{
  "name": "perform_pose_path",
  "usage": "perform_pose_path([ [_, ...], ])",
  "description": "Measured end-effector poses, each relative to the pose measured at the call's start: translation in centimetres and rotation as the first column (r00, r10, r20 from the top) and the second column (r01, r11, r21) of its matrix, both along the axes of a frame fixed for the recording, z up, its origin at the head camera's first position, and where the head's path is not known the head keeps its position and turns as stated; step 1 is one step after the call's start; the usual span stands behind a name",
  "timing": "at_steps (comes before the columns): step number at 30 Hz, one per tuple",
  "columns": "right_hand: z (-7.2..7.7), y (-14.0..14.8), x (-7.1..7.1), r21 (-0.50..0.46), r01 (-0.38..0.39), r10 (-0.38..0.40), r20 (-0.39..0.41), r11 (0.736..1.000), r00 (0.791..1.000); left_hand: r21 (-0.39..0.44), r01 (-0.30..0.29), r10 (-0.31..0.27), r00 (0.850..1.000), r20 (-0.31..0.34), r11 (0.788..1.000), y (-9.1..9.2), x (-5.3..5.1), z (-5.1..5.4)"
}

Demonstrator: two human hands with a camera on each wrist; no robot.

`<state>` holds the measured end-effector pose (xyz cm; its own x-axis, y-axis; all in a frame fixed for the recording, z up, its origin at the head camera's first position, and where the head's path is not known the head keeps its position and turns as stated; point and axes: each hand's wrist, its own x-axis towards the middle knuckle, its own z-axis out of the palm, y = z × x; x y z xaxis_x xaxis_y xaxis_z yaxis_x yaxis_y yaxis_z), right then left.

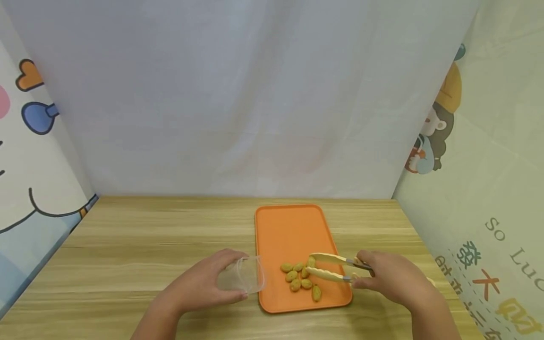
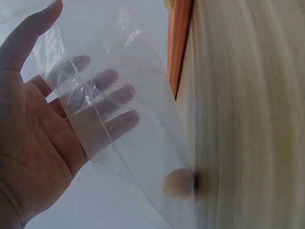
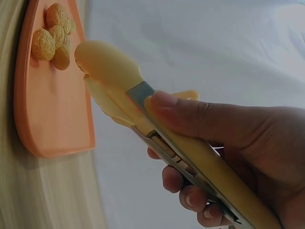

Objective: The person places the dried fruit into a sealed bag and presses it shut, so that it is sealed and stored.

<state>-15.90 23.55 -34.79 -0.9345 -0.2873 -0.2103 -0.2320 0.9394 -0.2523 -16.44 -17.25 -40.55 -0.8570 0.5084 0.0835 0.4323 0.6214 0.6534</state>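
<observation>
My left hand grips a clear plastic bag by its mouth, just left of an orange tray. Through the film in the left wrist view show several fingers and a pale brown round piece low by the table; whether it lies inside the bag I cannot tell. My right hand holds yellow-tipped tongs, their tips apart over the tray's near half. Several wrinkled yellow-brown pieces, like nuts or dried fruit, lie there. One piece appears between the tips; contact is unclear.
The tray has a low raised rim and lies on a wood-grain table. A pale cloth hangs behind the table. Printed cartoon sheets flank it on both sides.
</observation>
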Motion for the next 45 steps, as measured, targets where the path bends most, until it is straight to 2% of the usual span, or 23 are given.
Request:
perform_pose_path([
  [6,0.2,-0.1,0.1,-0.031,-0.021,0.021,-0.014,0.999,1.000,-0.009,-0.008,0.008,1.000,-0.006,1.000,0.0,0.1,0.1],
  [15,0.5,-0.3,0.1,-0.097,-0.106,0.100,-0.062,0.990,0.993,-0.004,-0.010,0.010,1.000,-0.003,1.000,0.1,0.2,0.2],
  [30,1.0,-0.6,0.2,-0.110,-0.119,0.112,-0.063,0.987,0.992,-0.003,-0.012,0.012,1.000,0.007,1.000,0.1,0.4,0.5],
  [38,0.9,-0.4,0.4,-0.100,-0.139,0.130,-0.093,0.985,0.987,0.003,-0.020,0.020,1.000,0.003,1.000,0.5,0.8,0.2],
  [45,0.7,-0.2,0.7,-0.132,-0.167,0.152,-0.117,0.977,0.982,0.004,-0.022,0.022,1.000,0.000,1.000,0.9,1.2,0.0],
])
